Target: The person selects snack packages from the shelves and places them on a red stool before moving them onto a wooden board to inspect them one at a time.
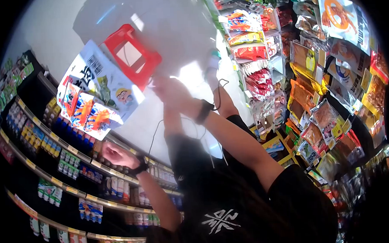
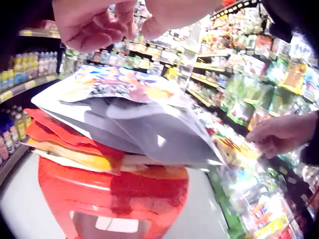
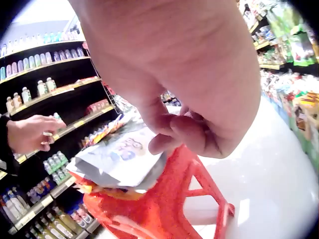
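Note:
A red plastic stool (image 1: 127, 51) stands on the floor, bearing a stack of snack packs. On top is a large white bag (image 1: 101, 75) with a cartoon print, with orange-and-blue printing (image 1: 85, 110) at one end. Red (image 2: 60, 132) and yellow packs (image 2: 89, 159) stick out beneath it. My right hand (image 1: 174, 94) hovers beside the stool's near corner, fingers loosely curled around nothing visible. Off the other side of the stack, my left hand (image 1: 118, 155) hangs before the drinks shelves, its fingers loosely bent and holding nothing.
Shelves of bottles and cartons (image 1: 71, 147) line the left side. Bagged snacks hang on racks (image 1: 261, 72) along the right, with more large packs (image 1: 343, 17) at the far right. A dark cable (image 1: 154, 138) loops near my arms. The floor (image 3: 269, 174) is pale and glossy.

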`<state>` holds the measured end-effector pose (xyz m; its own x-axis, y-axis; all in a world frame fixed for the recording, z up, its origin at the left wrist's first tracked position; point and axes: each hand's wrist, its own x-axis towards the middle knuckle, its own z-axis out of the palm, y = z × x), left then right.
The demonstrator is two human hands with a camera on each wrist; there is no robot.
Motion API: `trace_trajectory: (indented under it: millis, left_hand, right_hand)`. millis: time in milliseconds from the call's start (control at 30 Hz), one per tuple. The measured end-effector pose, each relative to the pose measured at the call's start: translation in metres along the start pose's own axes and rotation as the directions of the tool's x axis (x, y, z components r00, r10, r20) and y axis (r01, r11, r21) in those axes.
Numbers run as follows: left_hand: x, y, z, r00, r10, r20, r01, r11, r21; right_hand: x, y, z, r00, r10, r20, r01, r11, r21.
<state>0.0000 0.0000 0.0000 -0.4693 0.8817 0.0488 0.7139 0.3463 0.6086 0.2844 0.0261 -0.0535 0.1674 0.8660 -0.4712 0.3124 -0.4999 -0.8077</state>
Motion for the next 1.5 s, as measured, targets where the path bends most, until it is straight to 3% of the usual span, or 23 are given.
trace_trajectory:
  millis: [67, 133, 167, 233, 267, 300, 400, 467, 567, 667, 700, 767, 800, 833, 867, 933, 1000, 1100, 1133, 1233, 1300, 1400, 1500]
  left_hand:
    - [-0.009, -0.001, 0.008, 0.994, -0.09, 0.056, 0.09, 0.996, 0.006]
    - [-0.064, 0.042, 0.043, 0.978, -0.039, 0.206, 0.023, 0.996, 0.082]
    - [-0.087, 0.059, 0.049, 0.936, 0.067, 0.346, -0.039, 0.995, -0.086]
    - [-0.121, 0.12, 0.062, 0.764, 0.123, 0.634, -0.048, 0.99, -0.134]
    - [-0.131, 0.145, 0.066, 0.613, -0.004, 0.79, 0.04, 0.999, -0.025]
    - [-0.146, 0.127, 0.084, 0.564, 0.104, 0.819, -0.015, 0.993, -0.115]
    - [-0.182, 0.101, 0.12, 0.396, 0.258, 0.881, -0.16, 0.964, -0.211]
    - [-0.2, 0.097, 0.13, 0.341, 0.204, 0.918, -0.178, 0.972, -0.15]
    - [-0.227, 0.09, 0.155, 0.277, 0.133, 0.952, -0.24, 0.969, -0.065]
    - [-0.257, 0.099, 0.183, 0.16, 0.021, 0.987, -0.316, 0.948, 0.031]
    - [-0.271, 0.097, 0.193, 0.12, 0.025, 0.992, -0.325, 0.946, 0.015]
    - [-0.306, 0.101, 0.215, 0.073, 0.077, 0.994, -0.274, 0.96, -0.054]
    - [-0.325, 0.083, 0.238, 0.028, 0.178, 0.984, -0.288, 0.944, -0.163]
    - [-0.346, 0.075, 0.256, -0.02, 0.136, 0.99, -0.288, 0.948, -0.136]
    - [-0.369, 0.075, 0.273, -0.07, 0.1, 0.993, -0.287, 0.951, -0.116]
    - [-0.414, 0.073, 0.309, -0.185, 0.087, 0.979, -0.27, 0.953, -0.136]
    - [-0.452, 0.068, 0.342, -0.306, 0.122, 0.944, -0.234, 0.952, -0.199]
    - [-0.497, 0.029, 0.398, -0.313, 0.348, 0.884, -0.441, 0.771, -0.46]
    - [-0.501, 0.033, 0.401, -0.288, 0.295, 0.911, -0.352, 0.852, -0.388]
    - [-0.501, 0.046, 0.403, -0.252, 0.155, 0.955, -0.099, 0.978, -0.185]
    - [-0.49, 0.062, 0.395, -0.27, 0.112, 0.956, 0.02, 0.994, -0.111]
    - [-0.468, 0.082, 0.373, -0.321, 0.061, 0.945, -0.23, 0.963, -0.141]
    - [-0.449, 0.07, 0.345, -0.214, 0.407, 0.888, 0.092, 0.914, -0.396]
  right_hand:
    - [-0.009, 0.018, -0.002, 0.998, -0.009, -0.057, 0.009, 1.0, -0.005]
    - [-0.019, 0.065, -0.058, 0.988, 0.14, -0.066, -0.137, 0.989, 0.052]
    - [-0.032, 0.079, -0.072, 0.969, 0.24, -0.065, -0.235, 0.969, 0.075]
    - [-0.058, 0.11, -0.1, 0.967, 0.218, -0.129, -0.221, 0.975, -0.012]
    - [-0.076, 0.112, -0.114, 0.965, 0.169, -0.201, -0.171, 0.985, 0.007]
    - [-0.094, 0.115, -0.13, 0.954, 0.12, -0.274, -0.121, 0.993, 0.012]
    - [-0.14, 0.215, -0.111, 0.914, 0.16, -0.373, -0.198, 0.978, -0.068]
    - [-0.167, 0.229, -0.122, 0.848, 0.474, -0.237, -0.479, 0.877, 0.04]
    - [-0.21, 0.305, -0.11, 0.797, 0.452, -0.4, -0.475, 0.879, 0.046]
    - [-0.248, 0.368, -0.134, 0.614, 0.673, -0.412, -0.672, 0.72, 0.174]
    - [-0.262, 0.417, -0.129, 0.624, 0.532, -0.572, -0.636, 0.771, 0.023]
    - [-0.271, 0.456, -0.147, 0.567, 0.476, -0.672, -0.71, 0.696, -0.106]
    - [-0.27, 0.484, -0.156, 0.592, 0.271, -0.759, -0.645, 0.724, -0.244]
    - [-0.265, 0.481, -0.174, 0.553, 0.407, -0.727, -0.684, 0.72, -0.118]
    - [-0.261, 0.501, -0.186, 0.589, 0.446, -0.674, -0.681, 0.723, -0.116]
    - [-0.247, 0.53, -0.197, 0.626, 0.259, -0.736, -0.632, 0.721, -0.283]
    - [-0.23, 0.529, -0.21, 0.709, 0.261, -0.656, -0.527, 0.813, -0.246]
    - [-0.218, 0.535, -0.225, 0.842, 0.214, -0.496, -0.423, 0.832, -0.359]
    - [-0.219, 0.54, -0.223, 0.88, 0.202, -0.43, -0.391, 0.823, -0.412]
    - [-0.214, 0.535, -0.224, 0.712, 0.156, -0.684, -0.397, 0.893, -0.209]
    - [-0.224, 0.512, -0.232, 0.698, 0.173, -0.695, -0.362, 0.922, -0.134]
    - [-0.246, 0.464, -0.239, 0.701, 0.107, -0.705, -0.228, 0.971, -0.079]
    - [-0.266, 0.405, -0.243, 0.716, 0.132, -0.686, -0.093, 0.991, 0.093]
